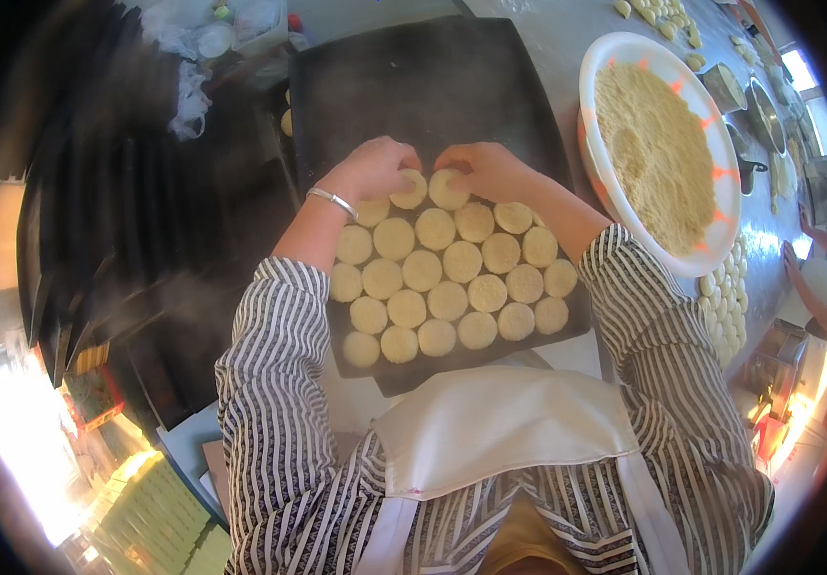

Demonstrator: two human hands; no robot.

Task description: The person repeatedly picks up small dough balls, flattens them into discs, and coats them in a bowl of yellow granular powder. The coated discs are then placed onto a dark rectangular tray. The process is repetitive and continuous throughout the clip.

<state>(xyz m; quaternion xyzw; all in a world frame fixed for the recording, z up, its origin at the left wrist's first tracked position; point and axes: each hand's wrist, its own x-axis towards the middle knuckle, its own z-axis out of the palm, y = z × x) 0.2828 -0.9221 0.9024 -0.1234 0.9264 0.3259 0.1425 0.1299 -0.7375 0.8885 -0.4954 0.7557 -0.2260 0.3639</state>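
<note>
Rows of round, pale, coated dough cakes (421,269) cover the near part of a dark baking tray (413,86). At the far edge of these rows, my left hand (374,169) grips one round cake (409,188) by its rim, a silver bangle on the wrist. Beside it, my right hand (492,171) has its fingers on another cake (448,189). The two cakes lie close together with a small gap between them. Whether either one touches the tray cannot be told. My right forearm partly covers cakes at the right end of the far rows.
A large white and orange basin (586,93) of crumbly yellowish powder stands right of the tray. Dough pieces (724,309) lie beyond it, near metal pots (724,88). Dark trays (133,215) are stacked at left. Another person's hands (791,262) rest at the far right.
</note>
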